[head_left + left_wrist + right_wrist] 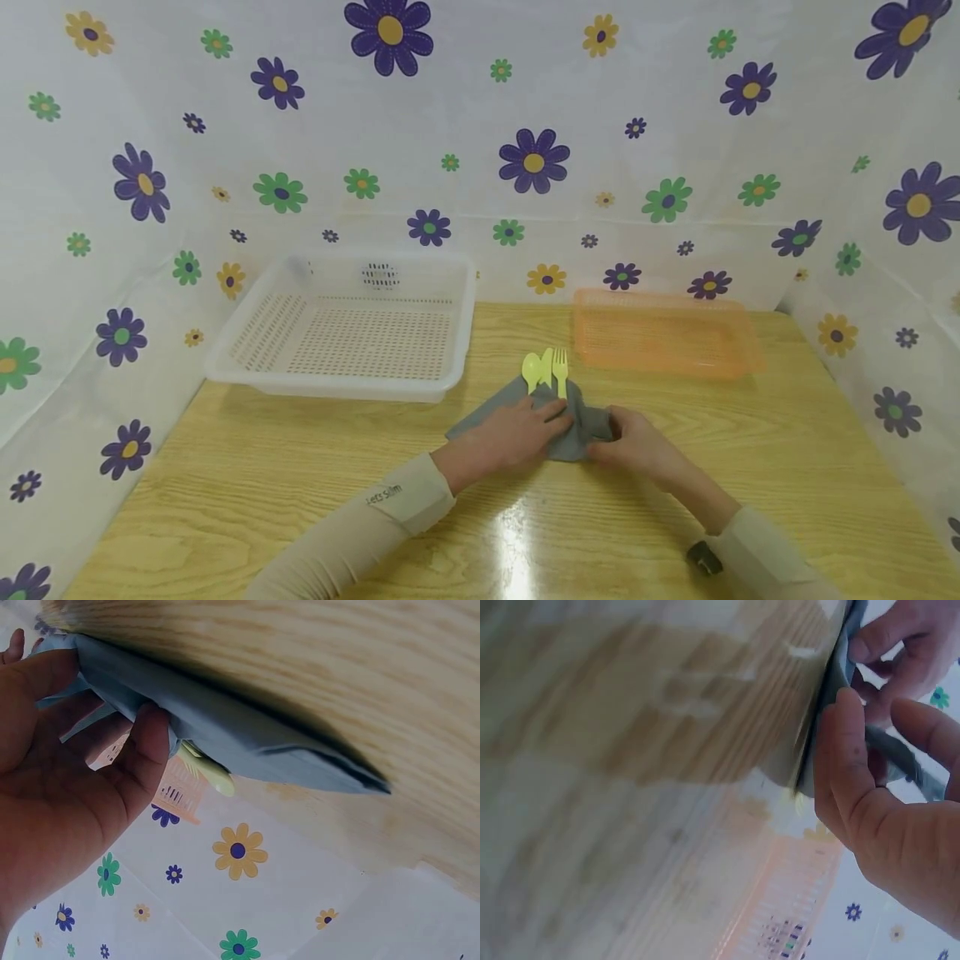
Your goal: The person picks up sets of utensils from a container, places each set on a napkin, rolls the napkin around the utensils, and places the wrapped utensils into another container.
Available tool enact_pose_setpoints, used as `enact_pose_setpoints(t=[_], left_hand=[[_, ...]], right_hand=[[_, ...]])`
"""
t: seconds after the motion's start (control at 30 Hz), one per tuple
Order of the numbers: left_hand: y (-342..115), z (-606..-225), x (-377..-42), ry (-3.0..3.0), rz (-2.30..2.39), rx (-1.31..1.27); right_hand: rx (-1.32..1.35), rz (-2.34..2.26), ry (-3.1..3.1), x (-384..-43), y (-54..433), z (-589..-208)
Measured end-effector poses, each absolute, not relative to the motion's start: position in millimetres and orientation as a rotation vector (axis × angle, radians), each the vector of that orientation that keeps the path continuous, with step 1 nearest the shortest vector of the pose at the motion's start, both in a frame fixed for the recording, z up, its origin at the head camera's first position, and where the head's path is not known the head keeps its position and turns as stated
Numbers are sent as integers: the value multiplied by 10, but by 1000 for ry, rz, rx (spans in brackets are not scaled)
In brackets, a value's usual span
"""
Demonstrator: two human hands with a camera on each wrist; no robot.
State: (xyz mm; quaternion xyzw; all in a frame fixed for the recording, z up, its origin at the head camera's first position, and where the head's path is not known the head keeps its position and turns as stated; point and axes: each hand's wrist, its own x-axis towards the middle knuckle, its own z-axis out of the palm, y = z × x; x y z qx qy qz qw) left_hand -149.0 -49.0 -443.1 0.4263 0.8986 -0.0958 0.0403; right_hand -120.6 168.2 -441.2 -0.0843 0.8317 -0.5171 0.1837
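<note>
Grey cloth (573, 440) on the surface (360, 533), around lime cutlery (547, 368); left hand (517, 433) presses it, fingers extended, right hand (647, 451) pinches its flap (597, 423). Likely soft, light; cutlery stiff, maybe slippery; best held round the wrapped middle.

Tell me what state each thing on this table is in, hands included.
Napkin: partly folded, covering the cutlery handles
Spoon: bowl exposed, handle covered
Knife: tip exposed, between spoon and fork
Fork: tines exposed, handle covered
White basket: upright, open-topped
Orange basket: upright, open-topped
Left hand: resting on the napkin
Right hand: holding the napkin's right side
</note>
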Motion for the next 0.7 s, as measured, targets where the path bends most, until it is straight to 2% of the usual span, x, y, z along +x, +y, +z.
enact_pose_setpoints(t=[0.37,0.7], left_hand=[[-511,-4432,-1496,2728,-259,1270],[-515,-4420,-1493,2735,-269,1289]], right_hand=[[-47,-1442,2346,-1216,1459,-4478],[-34,-1532,2348,-1152,1452,-4512]])
